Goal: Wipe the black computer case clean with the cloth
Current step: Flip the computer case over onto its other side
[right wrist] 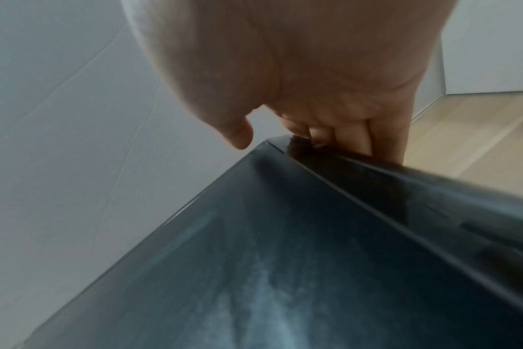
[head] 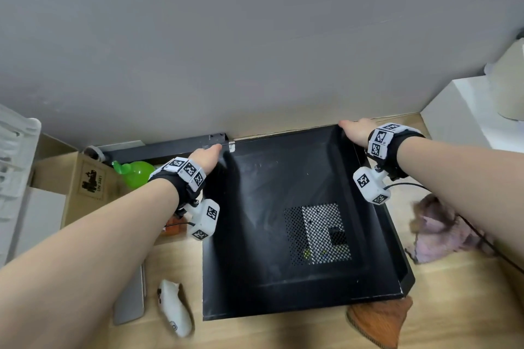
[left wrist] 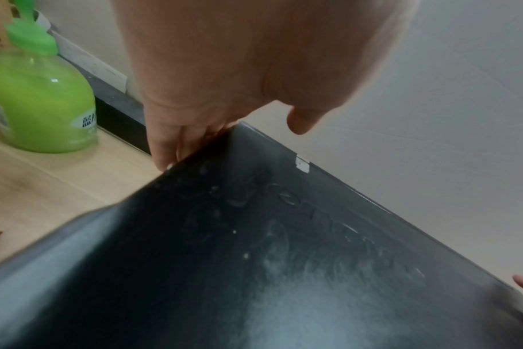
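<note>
From the head camera, the black computer case [head: 272,224] lay flat on the pale wood-grain floor [head: 312,331], its far edge against the grey wall [head: 255,37]. Its broad metal panel was smooth and dull, smeared with pale streaks, and had a square patch of perforated mesh [head: 317,234]. The left hand [head: 205,159] sat on the far left corner and the right hand [head: 355,132] on the far right corner. The cloth [head: 442,231] — a crumpled, fuzzy pinkish heap — lay on the floor just right of the case, in neither hand. A rounded green plastic bottle [head: 136,173] stood left of the case beside a cardboard box [head: 71,181].

In the left wrist view, the fingers [left wrist: 164,146] hung together down the case's outer side, with the thumb [left wrist: 302,120] above the dusty top — whether they gripped was unclear.

The right wrist view showed the fingers [right wrist: 382,139] close together, hooked over the glossy side rim, thumb [right wrist: 236,134] free above the corner.
</note>
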The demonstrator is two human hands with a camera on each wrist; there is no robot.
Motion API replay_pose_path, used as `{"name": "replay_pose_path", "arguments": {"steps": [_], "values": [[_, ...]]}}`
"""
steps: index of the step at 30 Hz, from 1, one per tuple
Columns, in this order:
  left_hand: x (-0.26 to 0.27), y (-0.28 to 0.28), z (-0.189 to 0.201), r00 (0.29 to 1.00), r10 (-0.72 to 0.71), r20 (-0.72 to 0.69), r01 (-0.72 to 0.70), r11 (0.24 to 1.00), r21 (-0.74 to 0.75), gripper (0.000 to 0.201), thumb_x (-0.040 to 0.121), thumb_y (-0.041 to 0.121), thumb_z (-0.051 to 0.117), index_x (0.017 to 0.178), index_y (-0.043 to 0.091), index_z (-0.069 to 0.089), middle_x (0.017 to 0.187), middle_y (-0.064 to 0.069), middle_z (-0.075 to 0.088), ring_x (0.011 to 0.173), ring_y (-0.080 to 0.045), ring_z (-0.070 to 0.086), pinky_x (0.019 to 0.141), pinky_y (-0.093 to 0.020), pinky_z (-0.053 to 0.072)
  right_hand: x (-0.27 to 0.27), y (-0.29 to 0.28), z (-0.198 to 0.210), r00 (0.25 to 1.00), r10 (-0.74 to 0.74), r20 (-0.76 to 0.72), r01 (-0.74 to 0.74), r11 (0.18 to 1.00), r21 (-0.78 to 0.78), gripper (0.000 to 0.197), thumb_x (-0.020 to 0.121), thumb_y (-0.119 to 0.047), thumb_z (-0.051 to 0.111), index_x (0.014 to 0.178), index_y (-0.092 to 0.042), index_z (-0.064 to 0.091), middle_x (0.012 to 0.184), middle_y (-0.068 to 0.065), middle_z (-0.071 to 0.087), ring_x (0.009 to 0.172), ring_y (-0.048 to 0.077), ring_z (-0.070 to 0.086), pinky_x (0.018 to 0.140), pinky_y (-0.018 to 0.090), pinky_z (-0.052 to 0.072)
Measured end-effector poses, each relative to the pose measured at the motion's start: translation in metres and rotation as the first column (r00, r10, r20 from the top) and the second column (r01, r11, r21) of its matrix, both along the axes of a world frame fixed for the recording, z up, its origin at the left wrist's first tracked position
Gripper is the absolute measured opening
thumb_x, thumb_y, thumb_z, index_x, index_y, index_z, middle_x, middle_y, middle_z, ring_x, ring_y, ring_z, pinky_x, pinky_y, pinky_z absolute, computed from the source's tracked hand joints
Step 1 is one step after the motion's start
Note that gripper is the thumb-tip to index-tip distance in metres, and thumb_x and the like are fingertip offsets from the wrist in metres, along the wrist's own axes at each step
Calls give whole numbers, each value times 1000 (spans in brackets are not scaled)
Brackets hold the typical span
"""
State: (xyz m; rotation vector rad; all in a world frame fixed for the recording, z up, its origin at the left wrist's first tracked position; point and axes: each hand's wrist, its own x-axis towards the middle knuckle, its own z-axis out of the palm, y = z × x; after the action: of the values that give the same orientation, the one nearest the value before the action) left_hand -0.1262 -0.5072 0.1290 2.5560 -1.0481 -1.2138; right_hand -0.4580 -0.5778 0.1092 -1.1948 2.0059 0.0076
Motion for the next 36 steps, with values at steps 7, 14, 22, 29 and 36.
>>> {"name": "replay_pose_path", "arguments": {"steps": [7,14,22,29,36], "values": [[-1,-4,4,997,-45,-62,44,999,-22,88,63,65,37,139,22,53,142,-16,47,127,-32,45,93,-32,27,9,1,11,976,-183,113,184,983,4,74,85,-59,46,137,-7,50,138,20,53,124,40,51,107,46,37],[4,12,15,997,28,-73,-36,994,-99,81,55,70,40,119,26,62,118,-10,52,102,-31,44,88,-38,31,12,18,24,946,-263,191,282,956,-80,79,71,-64,45,128,-11,57,130,18,58,117,38,54,105,46,38],[6,38,82,981,167,-102,-191,930,-314,67,57,62,45,105,19,63,102,-11,55,99,-34,54,100,-46,45,15,26,85,946,-215,243,286,906,-313,65,82,-59,43,121,-10,59,120,17,60,111,37,55,96,42,39],[7,73,136,937,302,-174,-348,780,-520,69,54,57,52,102,8,61,90,-8,58,90,-35,59,85,-47,49,15,58,134,931,-155,330,318,788,-527,50,90,-46,40,87,-1,61,79,11,52,77,32,45,71,36,33],[19,127,150,953,193,-233,-294,771,-565,43,62,46,57,84,10,66,70,-5,51,77,-27,48,75,-38,43,7,127,144,924,-65,378,299,739,-604,46,93,-45,44,95,-4,66,93,10,63,89,30,54,78,33,36]]}}
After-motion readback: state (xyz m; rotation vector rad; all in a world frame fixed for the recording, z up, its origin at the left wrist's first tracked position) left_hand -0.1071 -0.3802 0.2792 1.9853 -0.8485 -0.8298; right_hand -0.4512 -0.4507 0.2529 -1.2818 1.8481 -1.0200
